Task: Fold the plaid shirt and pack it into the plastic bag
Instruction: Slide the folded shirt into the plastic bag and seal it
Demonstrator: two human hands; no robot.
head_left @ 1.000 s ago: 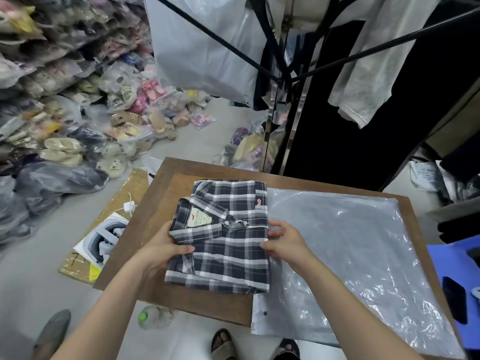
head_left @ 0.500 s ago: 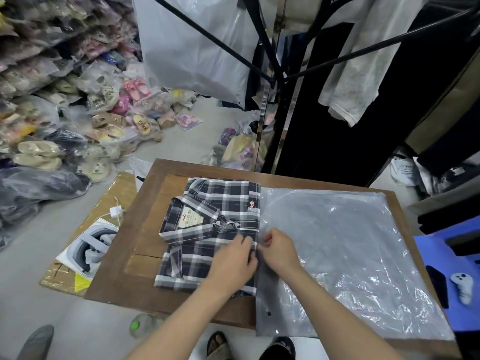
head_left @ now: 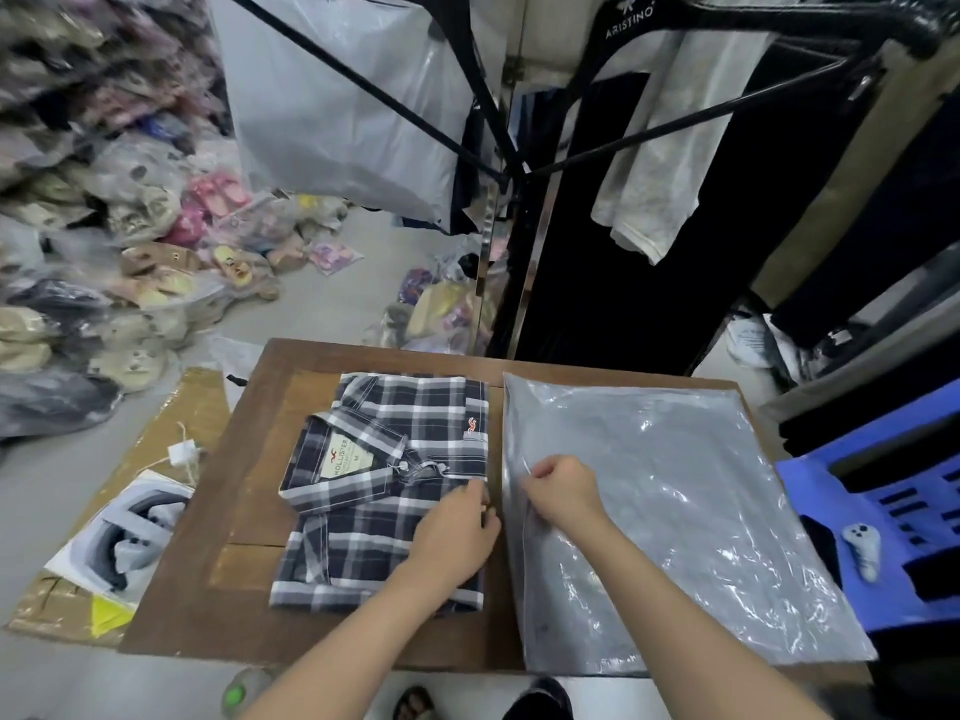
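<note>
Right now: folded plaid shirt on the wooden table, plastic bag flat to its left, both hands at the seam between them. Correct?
Not quite. In the head view the plastic bag lies flat to the right of the folded plaid shirt, not its left. The rest holds: both are on the wooden table, with the left hand and right hand where they meet.

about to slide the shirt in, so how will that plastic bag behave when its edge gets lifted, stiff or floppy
Probably floppy: the plastic bag lies flat on the table with fine wrinkles and glare, so it looks thin. Likely slippery and light, so it may slide unless held. The right hand rests at its open left edge, beside the plaid shirt; the layers may cling together.
</note>
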